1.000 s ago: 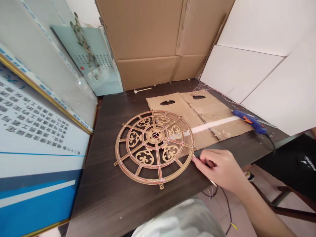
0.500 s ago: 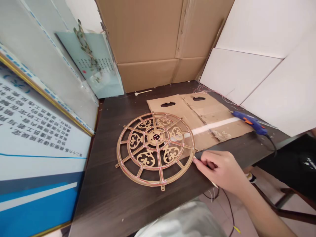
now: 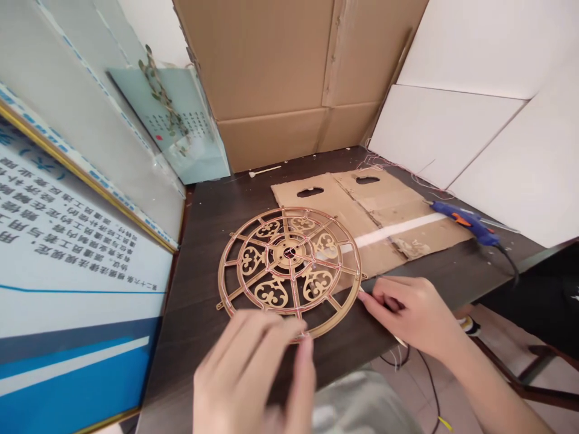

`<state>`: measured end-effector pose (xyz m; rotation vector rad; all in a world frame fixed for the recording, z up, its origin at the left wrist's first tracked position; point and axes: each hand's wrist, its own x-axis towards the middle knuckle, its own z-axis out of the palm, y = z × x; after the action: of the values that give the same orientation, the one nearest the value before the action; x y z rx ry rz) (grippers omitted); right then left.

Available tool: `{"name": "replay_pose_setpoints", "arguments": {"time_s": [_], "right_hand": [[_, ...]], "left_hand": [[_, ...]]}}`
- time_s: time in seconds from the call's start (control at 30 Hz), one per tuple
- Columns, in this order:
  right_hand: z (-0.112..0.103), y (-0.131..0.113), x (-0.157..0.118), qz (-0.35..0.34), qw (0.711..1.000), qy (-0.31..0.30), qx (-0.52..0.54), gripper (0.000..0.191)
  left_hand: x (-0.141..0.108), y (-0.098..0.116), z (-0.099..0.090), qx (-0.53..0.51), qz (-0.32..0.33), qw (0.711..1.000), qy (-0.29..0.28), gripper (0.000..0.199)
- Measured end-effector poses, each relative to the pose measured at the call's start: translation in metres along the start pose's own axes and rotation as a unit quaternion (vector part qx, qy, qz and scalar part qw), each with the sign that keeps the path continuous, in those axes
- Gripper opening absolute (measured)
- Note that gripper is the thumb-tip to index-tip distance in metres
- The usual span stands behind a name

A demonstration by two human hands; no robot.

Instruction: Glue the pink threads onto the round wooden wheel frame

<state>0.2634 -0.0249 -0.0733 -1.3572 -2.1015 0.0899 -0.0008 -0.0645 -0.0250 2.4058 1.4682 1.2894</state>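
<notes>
A round, gold-coloured openwork frame, like an ornate wheel with spokes and scroll patterns, lies on the dark table. Thin reddish wire or tubing runs along its rings and spokes. My left hand, a little blurred, is over the frame's near rim with thumb and fingers apart; whether it touches the rim I cannot tell. Beside the right rim, my right hand is closed around a thin pale stick, whose ends show at the fingertips and below the palm.
Flattened cardboard lies partly under the frame. A blue glue gun rests at the right. Toward the back is a white-tipped stick. Cardboard and white panels wall the table; framed signs stand left.
My left hand has come into view from below and reached the frame's near rim. My right hand keeps the stick beside the frame. The whole view has shifted slightly.
</notes>
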Motion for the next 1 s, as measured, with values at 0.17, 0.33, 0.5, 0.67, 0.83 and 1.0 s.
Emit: {"name": "replay_pose_setpoints", "arguments": {"time_s": [0.17,0.33,0.5,0.67,0.83,1.0], "right_hand": [[0.000,0.002,-0.001,0.004,1.000,0.000,0.006,0.045],[0.000,0.001,0.000,0.001,1.000,-0.002,0.006,0.044],[-0.001,0.001,0.000,0.001,1.000,-0.002,0.003,0.043],[-0.001,0.001,-0.001,0.007,1.000,-0.008,0.006,0.044],[-0.001,0.002,-0.001,0.014,1.000,-0.010,0.008,0.045],[-0.001,0.002,-0.001,0.021,1.000,-0.016,0.011,0.045]], "left_hand": [[0.005,-0.025,0.014,0.057,-0.001,0.993,-0.101,0.010],[-0.001,-0.020,0.016,0.065,0.008,0.991,-0.120,0.011],[0.001,-0.016,0.019,0.067,0.025,0.989,-0.126,0.010],[0.000,-0.010,0.026,0.081,0.018,0.991,-0.102,0.014],[-0.001,-0.010,0.029,0.089,0.022,0.990,-0.106,0.016],[0.000,-0.009,0.029,0.099,0.016,0.988,-0.119,0.017]]}}
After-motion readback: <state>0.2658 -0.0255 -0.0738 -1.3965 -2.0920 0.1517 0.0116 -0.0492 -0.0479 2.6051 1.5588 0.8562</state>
